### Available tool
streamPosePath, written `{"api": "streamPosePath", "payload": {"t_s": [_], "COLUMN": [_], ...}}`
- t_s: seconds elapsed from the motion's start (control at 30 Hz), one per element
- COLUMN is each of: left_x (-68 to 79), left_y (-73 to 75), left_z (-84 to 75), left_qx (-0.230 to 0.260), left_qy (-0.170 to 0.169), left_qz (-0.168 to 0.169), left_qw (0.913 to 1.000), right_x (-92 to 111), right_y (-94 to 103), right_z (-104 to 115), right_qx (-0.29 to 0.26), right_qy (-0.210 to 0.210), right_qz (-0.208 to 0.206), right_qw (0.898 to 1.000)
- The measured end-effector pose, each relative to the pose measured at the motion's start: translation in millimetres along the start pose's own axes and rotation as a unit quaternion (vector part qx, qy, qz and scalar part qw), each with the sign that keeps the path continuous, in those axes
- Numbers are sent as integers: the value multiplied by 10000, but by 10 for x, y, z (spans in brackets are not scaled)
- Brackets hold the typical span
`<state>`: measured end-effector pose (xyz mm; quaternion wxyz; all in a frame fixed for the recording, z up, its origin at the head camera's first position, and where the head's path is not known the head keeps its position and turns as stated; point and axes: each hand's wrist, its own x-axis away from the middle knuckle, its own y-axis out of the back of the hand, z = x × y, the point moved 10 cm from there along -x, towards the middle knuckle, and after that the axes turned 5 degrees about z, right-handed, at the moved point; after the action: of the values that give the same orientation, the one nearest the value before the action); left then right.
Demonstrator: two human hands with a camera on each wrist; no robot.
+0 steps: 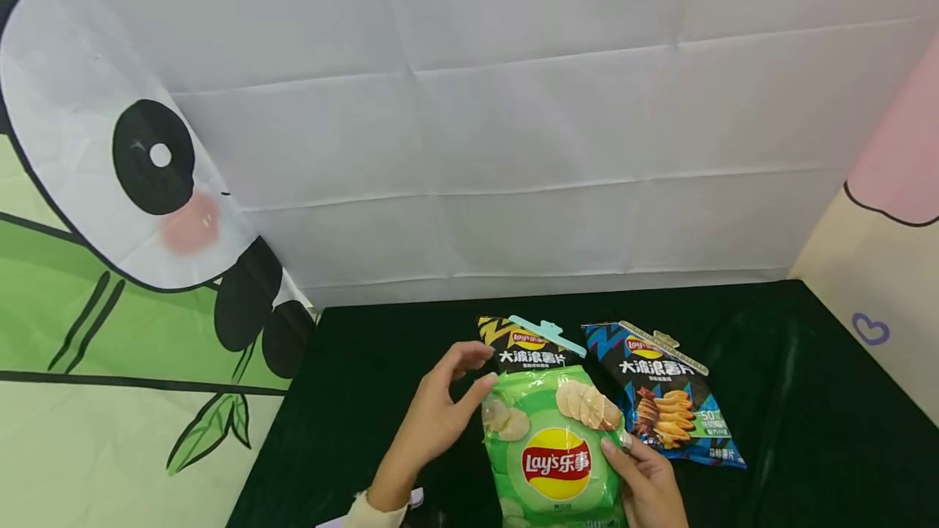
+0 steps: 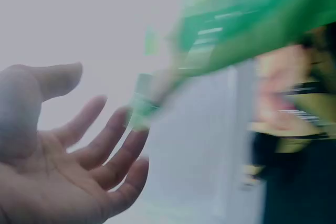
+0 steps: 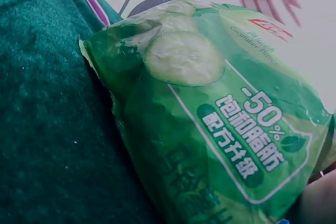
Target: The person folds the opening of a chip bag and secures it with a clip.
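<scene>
A green Lay's potato chip bag (image 1: pixel 513 471) is upright in front of me, its round logo facing me in the head view. My right hand (image 1: pixel 653 487) grips its right side, thumb on the front and the other fingers partly hidden. At the upper left corner is my left hand (image 1: pixel 436 418), fingers spread and loosely bent. In the left wrist view that hand (image 2: pixel 79 150) shows its palm beside the blurred green bag (image 2: pixel 236 30); whether a fingertip touches it I cannot tell. The right wrist view has the cucumber-flavor bag (image 3: pixel 184 98) filling its middle.
Behind the green bag lies a black-and-yellow chip bag (image 1: pixel 528 357) with a light blue clip (image 1: pixel 546 332). To its right lies a blue-and-black chip bag (image 1: pixel 667 406) with a beige clip (image 1: pixel 663 345). A purple fork-like item (image 3: pixel 92 1) rests on the dark green cloth (image 3: pixel 47 103).
</scene>
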<state>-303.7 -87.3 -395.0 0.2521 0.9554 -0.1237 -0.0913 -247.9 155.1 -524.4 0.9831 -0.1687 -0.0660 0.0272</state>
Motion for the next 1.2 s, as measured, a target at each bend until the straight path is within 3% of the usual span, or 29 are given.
{"api": "streamPosePath", "payload": {"t_s": [0.1, 0.2, 0.37, 0.57, 0.8, 1.03, 1.2], "left_x": [-171, -317, -482, -542, -532, -529, -536], "left_y": [-51, -255, -608, -701, -715, -690, -657], "left_z": [-355, -599, -639, -591, -610, -600, -601], "left_qx": [-623, -1302, -1963, -1979, -1882, -1650, -1367], "left_qy": [-474, -784, -617, -402, -532, -558, -636], "left_qz": [398, 918, 1540, 1571, 1525, 1498, 1423], "left_qw": [9961, 9841, 9664, 9667, 9688, 9733, 9783], "right_x": [-2, -7, 10, 12, 19, 27, 3], "right_y": [8, 29, 72, 98, 170, 194, 169], "right_z": [-17, -50, -124, -117, -107, -151, -134], "right_qx": [-7, 77, 146, 221, 479, 589, 623], "right_qy": [-48, -241, -612, -646, -758, -1100, -1054], "right_qz": [-59, -284, -632, -767, -1049, -1068, -1021], "right_qw": [10000, 9993, 9960, 9947, 9904, 9864, 9872]}}
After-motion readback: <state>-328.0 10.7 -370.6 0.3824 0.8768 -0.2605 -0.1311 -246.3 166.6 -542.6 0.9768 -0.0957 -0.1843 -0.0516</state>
